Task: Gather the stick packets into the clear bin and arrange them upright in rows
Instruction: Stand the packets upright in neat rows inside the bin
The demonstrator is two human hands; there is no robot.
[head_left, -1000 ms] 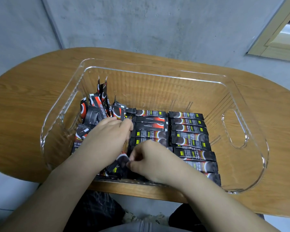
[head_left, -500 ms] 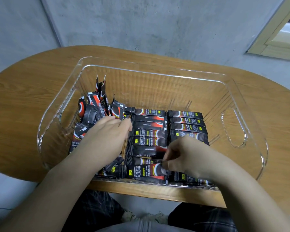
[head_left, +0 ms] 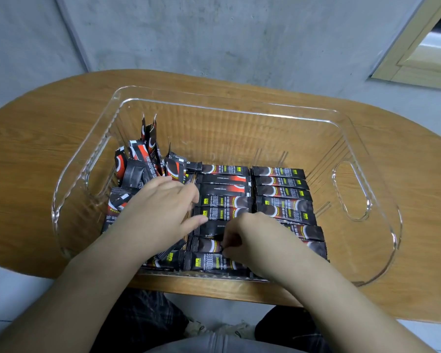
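Observation:
A clear bin (head_left: 227, 110) sits on the wooden table and holds several black-and-red stick packets. Two neat columns lie flat in it, the middle column (head_left: 224, 192) and the right column (head_left: 283, 192). A loose pile (head_left: 138, 169) leans against the left wall, some packets standing on end. My left hand (head_left: 158, 212) rests on this pile with fingers and thumb stretched out, touching the left edge of the middle column. My right hand (head_left: 255, 238) is curled over the front of the columns and pinches a packet (head_left: 205, 244) near the front of the middle column.
The oval wooden table (head_left: 36, 149) stands against a grey concrete wall. The bin's far half and right end, by the cut-out handle (head_left: 351, 189), hold no packets. My knees show below the table's near edge.
My right hand went from the middle column's front to the right column's front and has come back left to the middle column. My left hand stayed on the pile, its thumb now stretched out.

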